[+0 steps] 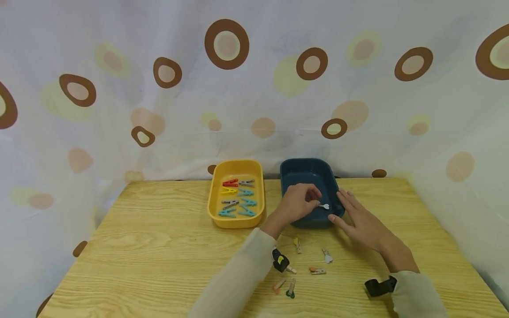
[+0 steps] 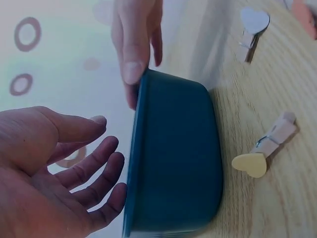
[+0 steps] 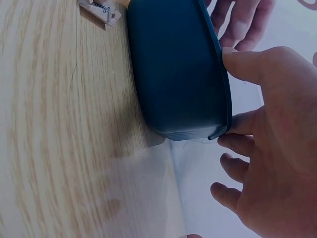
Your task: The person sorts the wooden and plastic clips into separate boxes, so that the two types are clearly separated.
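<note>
The left hand (image 1: 299, 203) hovers over the dark blue tray (image 1: 287, 176), thumb and fingers apart. A small clothespin with a white heart (image 1: 325, 206) shows by the left thumb tip in the head view; the left wrist view shows nothing between those fingers. The right hand (image 1: 363, 227) touches the tray's near right corner, its thumb on the front rim and its straight fingers along the right side. On the table before the tray lie wooden clothespins, among them one with a yellow heart (image 2: 251, 165) and another with a white heart (image 1: 328, 257).
A yellow tray (image 1: 211, 204) stands to the left of the blue one, with several red, yellow, grey and turquoise clothespins inside. Orange (image 1: 317, 270) and green (image 1: 291, 289) heart clothespins lie nearer the front. A patterned cloth (image 1: 254, 88) hangs behind the table.
</note>
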`<state>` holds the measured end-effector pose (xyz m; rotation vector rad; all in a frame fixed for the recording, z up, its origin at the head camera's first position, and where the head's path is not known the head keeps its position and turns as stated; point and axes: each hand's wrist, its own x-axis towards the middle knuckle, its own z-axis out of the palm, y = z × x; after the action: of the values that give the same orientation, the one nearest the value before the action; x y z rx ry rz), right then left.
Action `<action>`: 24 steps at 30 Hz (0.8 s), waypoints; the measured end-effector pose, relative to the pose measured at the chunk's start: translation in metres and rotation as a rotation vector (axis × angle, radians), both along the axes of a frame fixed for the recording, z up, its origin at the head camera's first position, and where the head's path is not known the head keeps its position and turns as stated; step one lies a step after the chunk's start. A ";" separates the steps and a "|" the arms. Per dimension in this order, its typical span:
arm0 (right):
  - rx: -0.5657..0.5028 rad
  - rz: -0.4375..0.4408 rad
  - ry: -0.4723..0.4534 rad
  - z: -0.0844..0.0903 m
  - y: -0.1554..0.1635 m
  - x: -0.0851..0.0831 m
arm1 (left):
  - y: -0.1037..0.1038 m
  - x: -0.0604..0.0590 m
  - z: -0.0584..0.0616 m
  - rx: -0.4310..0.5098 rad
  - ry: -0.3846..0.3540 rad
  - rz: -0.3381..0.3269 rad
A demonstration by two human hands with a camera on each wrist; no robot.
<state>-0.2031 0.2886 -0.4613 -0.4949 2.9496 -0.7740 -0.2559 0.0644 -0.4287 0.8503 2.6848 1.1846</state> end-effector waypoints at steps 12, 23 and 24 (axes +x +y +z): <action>0.007 0.003 0.000 -0.002 0.002 -0.001 | -0.027 0.036 0.003 0.058 0.057 -0.050; -0.005 0.001 0.000 0.001 0.000 0.001 | -0.048 0.063 -0.005 0.106 0.036 -0.063; -0.006 0.000 0.001 0.000 0.000 0.001 | -0.049 0.064 -0.007 0.116 0.023 -0.057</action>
<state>-0.2024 0.2886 -0.4610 -0.4950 2.9489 -0.7828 -0.1923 0.0152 -0.4352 0.9549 2.6126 1.3364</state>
